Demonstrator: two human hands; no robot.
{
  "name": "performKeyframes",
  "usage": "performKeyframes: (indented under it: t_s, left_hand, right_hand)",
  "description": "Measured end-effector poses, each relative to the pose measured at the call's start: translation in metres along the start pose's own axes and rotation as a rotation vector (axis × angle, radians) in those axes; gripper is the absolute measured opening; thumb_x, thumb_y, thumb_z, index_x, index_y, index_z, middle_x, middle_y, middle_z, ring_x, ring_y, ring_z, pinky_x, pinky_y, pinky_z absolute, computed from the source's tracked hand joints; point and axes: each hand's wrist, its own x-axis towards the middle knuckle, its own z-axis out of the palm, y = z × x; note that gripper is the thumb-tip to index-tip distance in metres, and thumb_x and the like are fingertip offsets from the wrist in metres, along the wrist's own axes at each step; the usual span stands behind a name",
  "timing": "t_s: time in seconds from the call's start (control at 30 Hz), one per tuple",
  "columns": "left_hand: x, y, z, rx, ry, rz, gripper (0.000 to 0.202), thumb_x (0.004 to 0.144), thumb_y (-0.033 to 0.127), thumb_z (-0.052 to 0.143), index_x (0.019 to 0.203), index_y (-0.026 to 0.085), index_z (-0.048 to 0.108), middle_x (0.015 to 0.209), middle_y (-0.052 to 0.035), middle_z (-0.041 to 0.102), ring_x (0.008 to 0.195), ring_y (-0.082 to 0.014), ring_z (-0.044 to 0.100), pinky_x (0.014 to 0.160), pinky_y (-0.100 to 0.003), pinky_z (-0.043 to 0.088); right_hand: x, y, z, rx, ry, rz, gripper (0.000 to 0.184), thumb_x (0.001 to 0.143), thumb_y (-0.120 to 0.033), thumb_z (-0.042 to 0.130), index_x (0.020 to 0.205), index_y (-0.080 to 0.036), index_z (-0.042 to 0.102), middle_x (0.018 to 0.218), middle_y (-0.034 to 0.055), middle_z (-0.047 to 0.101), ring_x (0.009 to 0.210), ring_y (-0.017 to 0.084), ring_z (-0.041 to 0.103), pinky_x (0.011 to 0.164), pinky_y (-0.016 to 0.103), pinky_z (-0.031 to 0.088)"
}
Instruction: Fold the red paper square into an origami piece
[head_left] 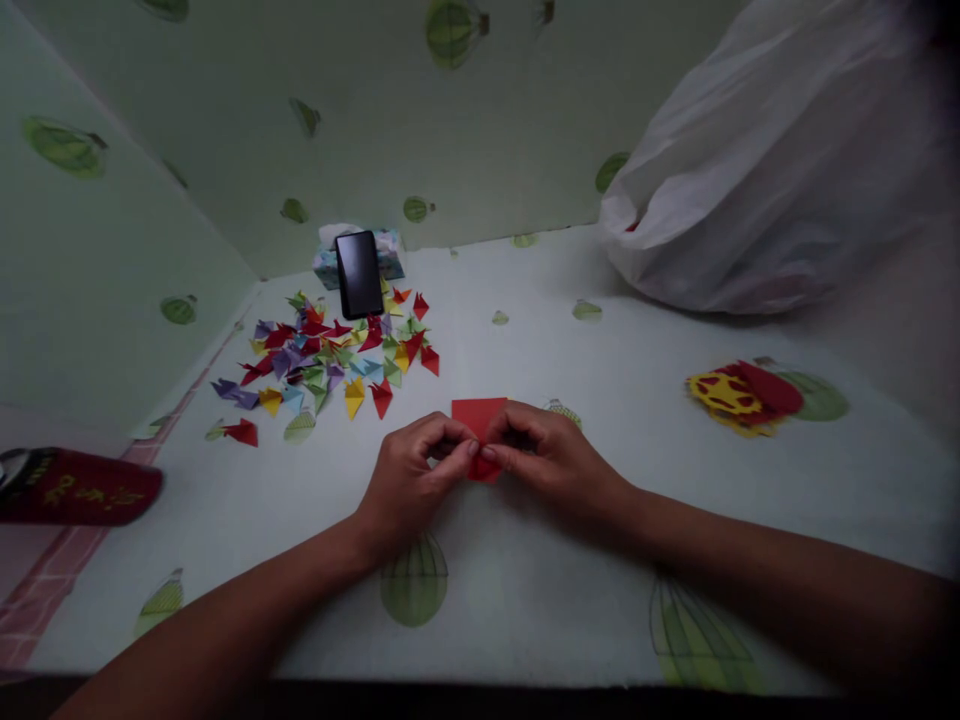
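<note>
The left hand (416, 465) and right hand (553, 455) pinch the red paper (478, 412) between thumbs and fingertips, thumbs side by side at its near part, which looks gathered; the far part lies flat and square-edged. The paper sits at the middle of the table (517, 580), so its folding seems barely begun, with most of the shaping left; the fingers hide the exact creases. Beyond the left hand, many folded shapes (354, 397) lie finished, by their look, scattered in front of the phone (359, 272) and tissue box (325, 270).
</note>
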Motion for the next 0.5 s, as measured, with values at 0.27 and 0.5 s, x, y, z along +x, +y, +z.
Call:
performKeyframes:
  t_s: [0.27,0.5]
  left_hand:
    - [0.0013,0.0007,-0.0024,0.027,-0.049,0.007,0.012,0.086,0.021,0.062,0.077,0.016,0.067,0.074,-0.0020,0.066,0.068,-0.0131,0.060,0.063,-0.025,0.045]
    - [0.0032,0.0012,-0.0074,-0.079,-0.171,-0.061,0.014,0.089,0.026,0.061,0.082,0.015,0.066,0.078,-0.0024,0.068,0.071,-0.0134,0.060,0.066,-0.026,0.046]
  right_hand:
    - [0.0012,0.0004,-0.0025,-0.041,-0.024,-0.043,0.013,0.084,-0.013,0.064,0.072,-0.017,0.064,0.076,0.0013,0.065,0.073,0.014,0.058,0.067,0.027,0.043]
    - [0.0009,-0.0019,-0.0037,-0.052,-0.054,-0.036,0.017,0.084,-0.020,0.064,0.067,-0.017,0.062,0.069,0.0003,0.060,0.065,0.013,0.052,0.060,0.026,0.038]
